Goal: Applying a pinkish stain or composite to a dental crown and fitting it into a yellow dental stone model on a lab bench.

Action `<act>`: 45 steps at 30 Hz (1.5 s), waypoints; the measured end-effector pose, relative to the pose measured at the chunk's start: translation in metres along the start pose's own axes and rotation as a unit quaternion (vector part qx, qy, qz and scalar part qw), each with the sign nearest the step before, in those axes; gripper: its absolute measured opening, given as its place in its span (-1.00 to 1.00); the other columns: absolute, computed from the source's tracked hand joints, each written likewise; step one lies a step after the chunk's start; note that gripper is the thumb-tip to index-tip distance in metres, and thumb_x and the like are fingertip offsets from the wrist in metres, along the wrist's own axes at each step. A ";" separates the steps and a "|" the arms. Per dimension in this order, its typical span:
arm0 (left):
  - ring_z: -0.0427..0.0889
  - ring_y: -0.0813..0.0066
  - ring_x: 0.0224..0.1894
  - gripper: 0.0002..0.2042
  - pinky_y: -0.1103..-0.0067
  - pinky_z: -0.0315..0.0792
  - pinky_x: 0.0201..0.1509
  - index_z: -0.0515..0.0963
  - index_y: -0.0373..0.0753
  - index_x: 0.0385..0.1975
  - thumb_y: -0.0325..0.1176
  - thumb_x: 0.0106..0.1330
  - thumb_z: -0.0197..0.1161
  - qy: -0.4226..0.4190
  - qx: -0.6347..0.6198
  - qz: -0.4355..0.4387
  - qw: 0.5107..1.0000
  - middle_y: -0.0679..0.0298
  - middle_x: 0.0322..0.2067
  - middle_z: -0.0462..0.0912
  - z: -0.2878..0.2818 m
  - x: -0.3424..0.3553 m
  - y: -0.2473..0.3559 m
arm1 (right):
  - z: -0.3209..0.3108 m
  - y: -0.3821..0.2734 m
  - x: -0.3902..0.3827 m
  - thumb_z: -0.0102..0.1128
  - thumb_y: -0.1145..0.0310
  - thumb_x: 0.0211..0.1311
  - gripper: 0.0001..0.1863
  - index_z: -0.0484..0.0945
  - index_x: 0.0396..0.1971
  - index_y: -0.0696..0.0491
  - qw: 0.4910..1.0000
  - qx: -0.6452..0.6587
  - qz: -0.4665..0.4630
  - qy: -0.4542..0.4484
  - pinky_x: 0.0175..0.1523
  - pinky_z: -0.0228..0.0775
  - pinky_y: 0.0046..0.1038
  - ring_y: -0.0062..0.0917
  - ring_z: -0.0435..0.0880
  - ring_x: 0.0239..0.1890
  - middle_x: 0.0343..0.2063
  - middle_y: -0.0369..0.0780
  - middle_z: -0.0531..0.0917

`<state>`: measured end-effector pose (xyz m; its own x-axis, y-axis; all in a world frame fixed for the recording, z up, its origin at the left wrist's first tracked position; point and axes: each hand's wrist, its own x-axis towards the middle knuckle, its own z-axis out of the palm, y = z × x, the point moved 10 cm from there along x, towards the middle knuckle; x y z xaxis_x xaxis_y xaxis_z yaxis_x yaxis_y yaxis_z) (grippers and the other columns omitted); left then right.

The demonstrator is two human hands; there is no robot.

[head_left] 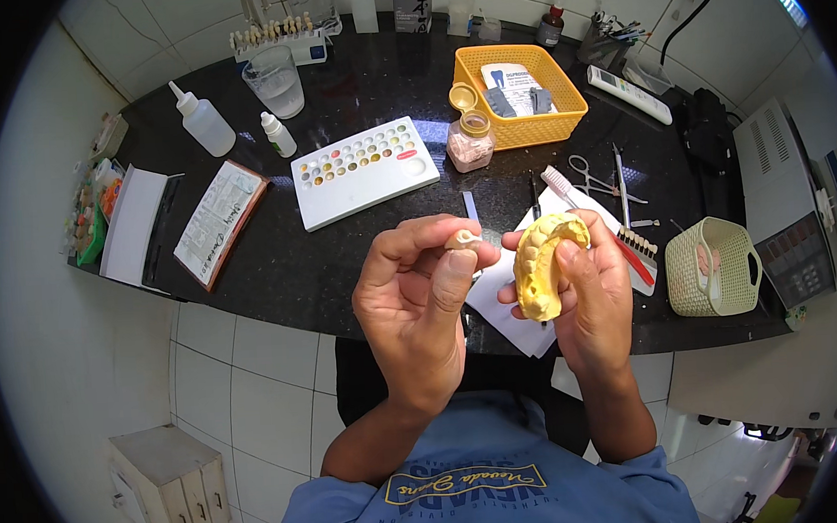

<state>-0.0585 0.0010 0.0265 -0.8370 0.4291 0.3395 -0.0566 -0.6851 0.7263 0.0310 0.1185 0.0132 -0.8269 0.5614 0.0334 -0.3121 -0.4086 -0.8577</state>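
Observation:
Above the front edge of the black worktop (343, 275), my left hand (412, 309) pinches a small whitish tooth-like piece, seemingly a dental crown (466, 241), between thumb and fingertips. Close beside it, my right hand (598, 299) grips a yellow plaster dental model (538, 267) with a curved row of teeth, the thumb lying over its inner side. The crown and the model are apart. Beneath the hands lie white papers (506, 309), partly covered by them. A toothbrush (558, 184) with pale bristles rests just beyond my right hand.
A white palette of coloured pastes (363, 196) lies left of centre. An open jar of pink material (470, 147) stands beside a yellow basket (568, 126). Scissor-handled forceps (596, 178) and a cream basket (690, 290) are at right. A glass (277, 91) and squeeze bottle (206, 127) stand far left.

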 end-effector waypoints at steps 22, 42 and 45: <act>0.61 0.45 -0.27 -0.87 0.51 0.60 -0.15 0.40 -0.30 -0.25 -0.49 0.25 0.14 0.006 -0.073 -0.356 0.931 0.12 -0.34 0.57 -0.008 -0.045 -0.034 | 0.009 -0.002 -0.017 0.16 0.57 0.11 -0.27 0.01 0.26 0.21 0.988 -0.014 0.103 -0.113 0.05 0.42 -0.50 -0.45 0.52 0.00 0.04 -0.05 0.39; 0.62 0.41 -0.21 -0.82 0.45 0.60 -0.11 0.47 -0.32 -0.18 -0.44 0.25 0.16 0.006 -0.117 -0.408 0.905 0.18 -0.30 0.59 -0.026 -0.058 -0.046 | 0.029 -0.023 -0.027 0.50 0.47 -0.27 -0.08 0.18 0.17 0.26 0.956 -0.230 -0.055 -0.172 0.06 0.47 -0.40 -0.32 0.45 0.09 0.16 -0.04 0.29; 0.62 0.40 -0.21 -0.82 0.44 0.59 -0.09 0.47 -0.32 -0.18 -0.44 0.26 0.16 0.003 -0.118 -0.400 0.909 0.19 -0.30 0.59 -0.028 -0.058 -0.046 | 0.031 -0.022 -0.028 0.50 0.49 -0.25 -0.10 0.18 0.17 0.26 0.952 -0.244 -0.058 -0.177 0.07 0.46 -0.39 -0.32 0.43 0.11 0.17 -0.04 0.28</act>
<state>-0.0227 -0.0087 -0.0427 -0.4804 0.8424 -0.2442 -0.7629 -0.2639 0.5903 0.0461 0.0894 0.0468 -0.9330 0.2695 0.2384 -0.2275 0.0716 -0.9711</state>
